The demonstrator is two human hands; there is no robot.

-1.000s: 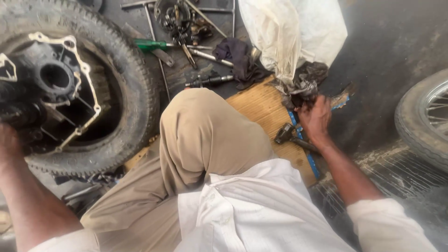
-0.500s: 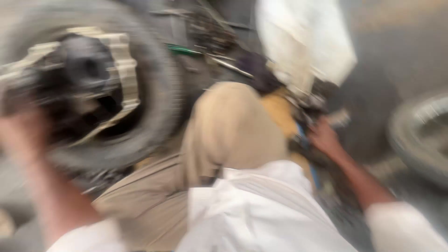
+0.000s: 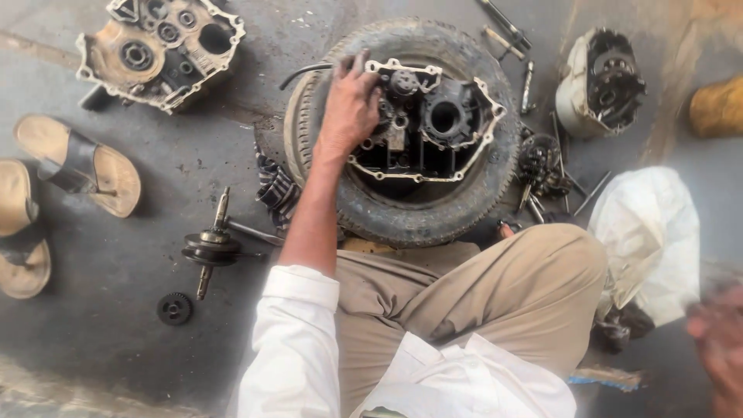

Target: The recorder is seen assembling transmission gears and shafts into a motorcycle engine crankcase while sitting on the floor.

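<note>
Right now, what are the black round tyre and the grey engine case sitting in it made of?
The black round tyre looks like rubber: dull, with knobbly tread. The grey engine case under the left hand seems to be cast metal, probably aluminium: pale machined rim, greasy dark inside.

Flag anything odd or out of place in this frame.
Parts lie scattered on the floor: a crankshaft and loose gear lower left, a second case half top left. The left hand rests on the engine case, propped inside a tyre.
</note>
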